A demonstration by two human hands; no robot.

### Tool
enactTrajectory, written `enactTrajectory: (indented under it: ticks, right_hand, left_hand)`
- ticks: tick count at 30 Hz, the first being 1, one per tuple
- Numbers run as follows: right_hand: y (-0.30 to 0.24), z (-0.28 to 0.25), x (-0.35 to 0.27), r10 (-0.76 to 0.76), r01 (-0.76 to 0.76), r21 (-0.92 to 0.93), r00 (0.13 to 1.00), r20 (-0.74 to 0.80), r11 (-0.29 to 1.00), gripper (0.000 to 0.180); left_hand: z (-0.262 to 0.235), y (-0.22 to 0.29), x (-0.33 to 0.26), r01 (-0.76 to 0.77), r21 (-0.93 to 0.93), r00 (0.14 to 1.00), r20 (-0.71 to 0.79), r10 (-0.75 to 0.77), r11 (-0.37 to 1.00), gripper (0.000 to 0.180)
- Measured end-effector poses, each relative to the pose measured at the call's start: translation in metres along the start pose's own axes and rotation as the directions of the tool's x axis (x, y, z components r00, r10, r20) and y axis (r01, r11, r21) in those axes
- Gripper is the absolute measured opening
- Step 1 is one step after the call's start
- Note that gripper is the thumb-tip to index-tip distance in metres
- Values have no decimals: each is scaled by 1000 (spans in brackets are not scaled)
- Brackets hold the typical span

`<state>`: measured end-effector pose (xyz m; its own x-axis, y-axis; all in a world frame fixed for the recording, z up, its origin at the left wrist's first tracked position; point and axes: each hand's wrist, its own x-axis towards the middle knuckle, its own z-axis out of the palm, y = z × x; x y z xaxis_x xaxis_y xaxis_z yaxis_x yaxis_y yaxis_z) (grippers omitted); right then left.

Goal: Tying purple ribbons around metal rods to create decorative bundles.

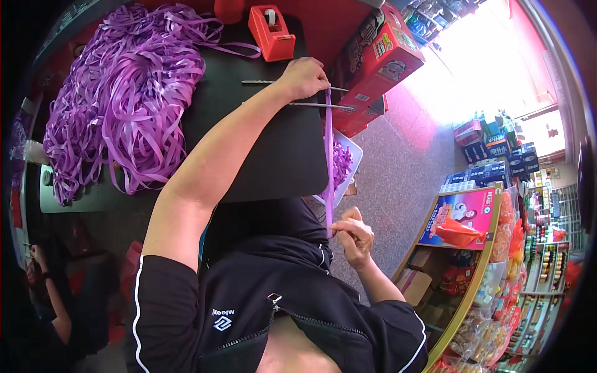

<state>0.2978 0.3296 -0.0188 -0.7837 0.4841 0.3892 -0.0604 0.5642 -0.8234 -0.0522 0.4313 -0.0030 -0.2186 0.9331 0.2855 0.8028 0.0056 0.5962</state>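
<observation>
My left hand [305, 78] is closed at the table's right edge, over two thin metal rods. Its fingertips pinch the upper end of a purple ribbon [329, 155], close to the end of the upper rod [254, 82]. From there the ribbon runs straight past the lower rod [339, 107] to my right hand [353, 237]. Thumb and forefinger of that hand pinch it beside my lap. A large tangled heap of purple ribbon [146, 99] covers the left part of the black table [249, 168].
Beyond my left hand stands a red tape dispenser [277, 43]. A red carton [379, 56] is at the table's far right. Below the table edge, a white tub [356, 163] holds purple ribbon pieces. Stocked shelves [547, 248] line the right; a person's arm [56, 298] shows at left.
</observation>
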Motion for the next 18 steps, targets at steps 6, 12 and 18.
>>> enactTrajectory:
  ticks: [6, 12, 18]
  right_hand:
    - [1, -2, -24, 254, -233, 136, 952, -170, 963, 19]
    - [-27, -7, -1, -88, 79, -176, 995, -44, 981, 24]
    - [-49, -30, 44, -401, 380, -158, 905, -142, 912, 8]
  left_hand:
    - [-2, -2, -2, 7, -19, 1000, 27, -7, 1000, 27]
    - [0, -6, -2, 19, -27, 1000, 3, -19, 999, 25]
    - [6, -6, -1, -9, -13, 999, -50, 8, 1000, 23]
